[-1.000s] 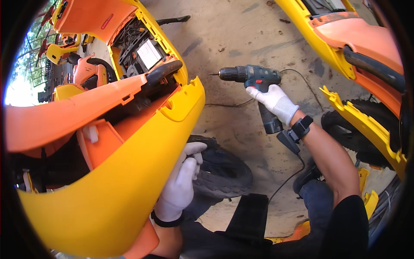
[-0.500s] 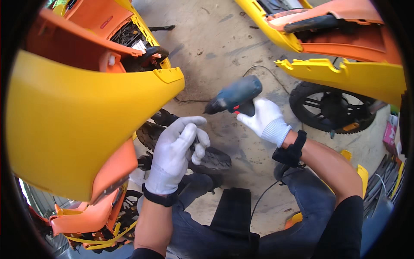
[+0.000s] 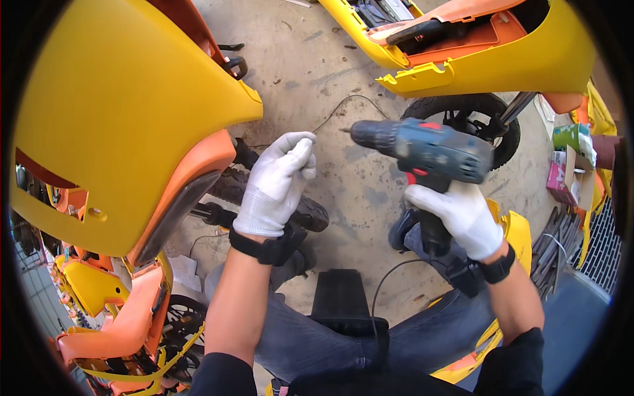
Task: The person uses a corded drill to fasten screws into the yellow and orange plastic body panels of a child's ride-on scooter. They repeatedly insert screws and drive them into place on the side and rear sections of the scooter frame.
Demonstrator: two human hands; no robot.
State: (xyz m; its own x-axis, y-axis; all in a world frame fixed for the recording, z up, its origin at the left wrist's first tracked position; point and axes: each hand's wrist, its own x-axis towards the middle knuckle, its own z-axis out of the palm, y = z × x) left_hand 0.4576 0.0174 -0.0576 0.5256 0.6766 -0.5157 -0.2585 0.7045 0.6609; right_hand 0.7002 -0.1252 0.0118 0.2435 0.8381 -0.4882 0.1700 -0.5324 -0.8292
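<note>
My right hand [image 3: 462, 214], in a white glove, is wrapped round the grip of a blue and black cordless drill [image 3: 436, 148] with red accents. Its thin bit points left, toward my other hand. Thumb and fingers of my gloved left hand [image 3: 281, 175] are pinched together a short way from the bit tip; whatever they may hold is too small to make out. Left of that hand rises a large yellow body panel [image 3: 132, 119] with an orange lower part, belonging to a scooter-like vehicle. A black tyre [image 3: 310, 212] shows behind my left hand.
Another yellow and orange vehicle body [image 3: 489, 63] stands far right, above a black spoked wheel [image 3: 462, 119]. At the right lie an opened pink box [image 3: 563, 181] and a bundle of dark strips [image 3: 551, 254]. A thin cable [image 3: 343, 102] crosses the concrete floor.
The drill has come nearer, moving right and lower, and shows larger and level. My left hand has risen slightly, its fingers drawn together. The view has shifted, so the panels sit differently.
</note>
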